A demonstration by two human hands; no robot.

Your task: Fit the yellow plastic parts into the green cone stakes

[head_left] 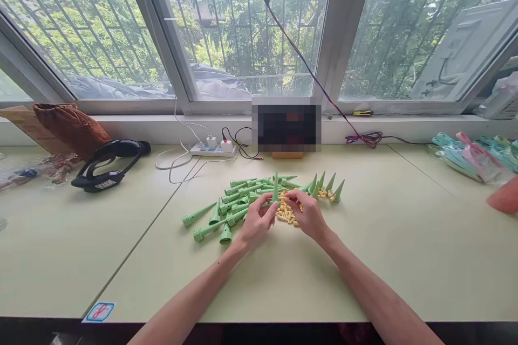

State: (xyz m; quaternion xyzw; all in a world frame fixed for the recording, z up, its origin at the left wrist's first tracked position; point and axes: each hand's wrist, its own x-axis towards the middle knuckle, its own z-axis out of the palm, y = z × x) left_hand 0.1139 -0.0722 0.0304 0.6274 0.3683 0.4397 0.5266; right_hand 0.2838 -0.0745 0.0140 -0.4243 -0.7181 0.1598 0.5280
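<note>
My left hand [259,220] is closed around the lower part of a green plastic watering spike [275,190], which points upward. Beside it, my right hand [311,214] has thumb and fingertips pinched together; whatever lies between them is too small to make out. Small yellow plugs [287,216] lie in a heap between and beneath the hands. To the left, a pile of green spikes [230,207] lies mostly sideways, their wide ribbed ends toward me. Several more green spikes [339,191] stand tip-up past my right hand, with yellow plugs around them.
The pale green table [170,280] meets a window sill. A power strip [214,150], a blurred screen [289,126] and bundled cables [366,139] are at the back. A black headset [107,167] and brown bag [68,126] sit left; plastic-wrapped items [465,156] lie right.
</note>
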